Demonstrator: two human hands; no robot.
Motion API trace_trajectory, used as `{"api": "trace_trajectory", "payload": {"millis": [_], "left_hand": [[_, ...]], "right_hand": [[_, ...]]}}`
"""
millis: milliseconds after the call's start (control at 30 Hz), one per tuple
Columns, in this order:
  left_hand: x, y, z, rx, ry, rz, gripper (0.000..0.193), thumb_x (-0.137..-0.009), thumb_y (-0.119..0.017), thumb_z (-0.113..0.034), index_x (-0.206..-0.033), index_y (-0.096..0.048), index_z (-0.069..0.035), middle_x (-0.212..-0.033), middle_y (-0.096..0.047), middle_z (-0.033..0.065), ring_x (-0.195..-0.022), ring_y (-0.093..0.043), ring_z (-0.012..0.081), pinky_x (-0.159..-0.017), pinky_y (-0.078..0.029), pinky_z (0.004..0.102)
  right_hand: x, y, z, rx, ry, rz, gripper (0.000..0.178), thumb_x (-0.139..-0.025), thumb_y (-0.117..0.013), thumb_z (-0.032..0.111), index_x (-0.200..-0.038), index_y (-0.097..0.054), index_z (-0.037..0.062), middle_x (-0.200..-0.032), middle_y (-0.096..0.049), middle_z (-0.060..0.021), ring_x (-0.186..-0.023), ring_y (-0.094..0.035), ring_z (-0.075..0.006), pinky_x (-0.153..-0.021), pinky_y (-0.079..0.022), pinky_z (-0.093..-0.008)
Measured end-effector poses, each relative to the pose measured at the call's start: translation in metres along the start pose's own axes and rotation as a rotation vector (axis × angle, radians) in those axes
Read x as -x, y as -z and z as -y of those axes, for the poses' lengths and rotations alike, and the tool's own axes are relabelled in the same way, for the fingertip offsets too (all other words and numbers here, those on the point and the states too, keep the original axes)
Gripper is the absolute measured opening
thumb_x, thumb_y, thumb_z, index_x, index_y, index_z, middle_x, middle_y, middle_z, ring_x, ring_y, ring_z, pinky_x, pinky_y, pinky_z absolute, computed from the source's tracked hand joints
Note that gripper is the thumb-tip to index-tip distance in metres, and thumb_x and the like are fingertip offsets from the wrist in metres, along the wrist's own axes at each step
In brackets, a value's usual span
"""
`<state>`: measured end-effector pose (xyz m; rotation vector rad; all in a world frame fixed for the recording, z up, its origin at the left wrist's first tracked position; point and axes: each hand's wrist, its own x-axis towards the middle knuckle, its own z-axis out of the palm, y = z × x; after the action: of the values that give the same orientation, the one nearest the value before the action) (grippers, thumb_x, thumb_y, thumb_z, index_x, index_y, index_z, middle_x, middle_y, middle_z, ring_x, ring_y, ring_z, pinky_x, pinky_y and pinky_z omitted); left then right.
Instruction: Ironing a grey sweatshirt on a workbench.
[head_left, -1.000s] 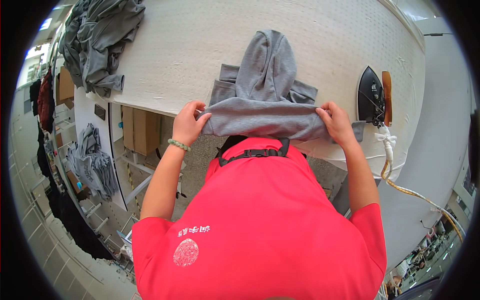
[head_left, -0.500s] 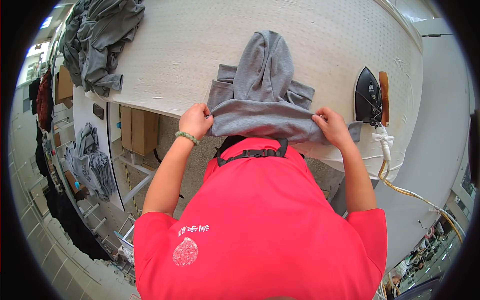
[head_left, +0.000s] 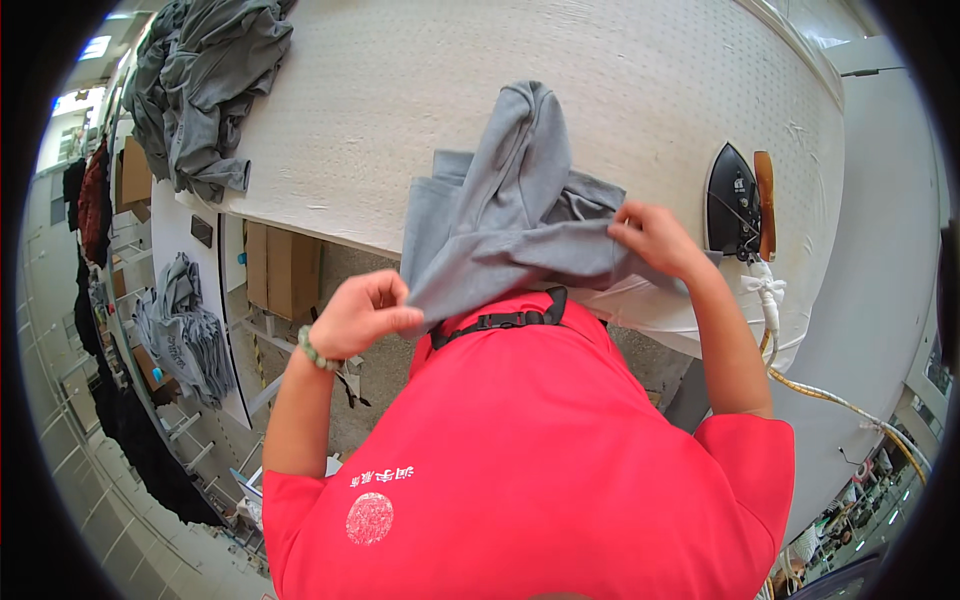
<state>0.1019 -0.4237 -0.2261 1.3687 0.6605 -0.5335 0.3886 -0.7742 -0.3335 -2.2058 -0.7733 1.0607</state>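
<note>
A grey hoodie (head_left: 510,215) lies bunched at the table's near edge, its hood pointing away from me and its near edge drawn toward my waist. My left hand (head_left: 358,315), with a beaded bracelet at the wrist, pinches the garment's near left corner between thumb and fingers and pulls it low and left. On the other side my right hand (head_left: 655,240) has its fingertips closed on the folded edge. A loop of fabric stands open beside those fingertips. An iron (head_left: 733,205) with a brown wooden handle rests to the right of my right hand.
The padded white table (head_left: 380,110) spans the far side. A heap of grey garments (head_left: 205,95) sits at its far left. Lower left hangs a stack of grey garments (head_left: 185,335), near a cardboard box (head_left: 285,270). The iron's cord (head_left: 830,400) trails off to the right.
My left hand has moved down and left, pulling the hoodie's left corner toward me. My right hand has shifted slightly left and up. The hood has narrowed and twisted.
</note>
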Motion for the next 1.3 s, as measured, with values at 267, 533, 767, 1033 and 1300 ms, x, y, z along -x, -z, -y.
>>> {"api": "trace_trajectory", "payload": {"millis": [267,533,767,1033,1300], "left_hand": [[0.032,-0.015,0.012,-0.019,0.108,0.053,0.017,-0.09,-0.08,0.002,-0.097,-0.066,-0.002,-0.091,-0.07,-0.0004,-0.085,-0.068,0.0068,-0.074,-0.055,0.0229],[0.029,0.013,-0.004,-0.164,0.03,0.031,0.014,-0.091,-0.08,-0.002,-0.097,-0.067,-0.002,-0.088,-0.067,-0.0031,-0.081,-0.063,0.0058,-0.071,-0.052,0.0238],[-0.004,0.112,-0.129,-1.069,-0.55,-0.317,0.018,-0.09,-0.08,-0.013,-0.098,-0.068,-0.002,-0.086,-0.067,0.0135,-0.079,-0.066,0.0256,-0.074,-0.053,0.0367],[-0.069,0.182,-0.299,-1.255,-1.487,-0.598,0.012,-0.095,-0.074,-0.011,-0.105,-0.071,-0.007,-0.095,-0.072,0.0104,-0.083,-0.073,0.0272,-0.073,-0.056,0.0332],[-0.144,0.188,-0.359,-0.822,-1.373,-0.716,0.022,-0.1,-0.072,-0.011,-0.121,-0.073,-0.006,-0.101,-0.076,0.0062,-0.087,-0.073,0.0143,-0.077,-0.057,0.0302]], "right_hand": [[-0.072,-0.025,0.039,0.441,0.507,-0.329,0.015,-0.095,-0.067,0.017,-0.093,-0.066,0.0024,-0.134,-0.065,-0.0103,-0.096,-0.069,-0.0313,-0.082,-0.057,-0.0437],[-0.14,-0.045,0.059,0.505,0.562,-0.2,0.011,-0.095,-0.065,0.014,-0.093,-0.064,0.0036,-0.128,-0.063,-0.011,-0.104,-0.068,-0.0335,-0.086,-0.057,-0.0444],[-0.051,0.04,0.087,0.114,0.432,-0.656,0.007,-0.096,-0.07,0.006,-0.099,-0.067,-0.0003,-0.108,-0.069,-0.0141,-0.092,-0.069,-0.0293,-0.083,-0.056,-0.0352],[0.069,0.057,0.219,0.103,0.216,-1.315,0.01,-0.101,-0.07,0.004,-0.108,-0.07,-0.0033,-0.119,-0.07,-0.005,-0.101,-0.064,-0.0127,-0.088,-0.053,-0.0275],[0.078,0.006,0.301,-0.219,0.09,-1.329,0.015,-0.103,-0.069,0.006,-0.113,-0.069,-0.0052,-0.121,-0.068,-0.0068,-0.101,-0.062,-0.0114,-0.091,-0.05,-0.0253]]}}
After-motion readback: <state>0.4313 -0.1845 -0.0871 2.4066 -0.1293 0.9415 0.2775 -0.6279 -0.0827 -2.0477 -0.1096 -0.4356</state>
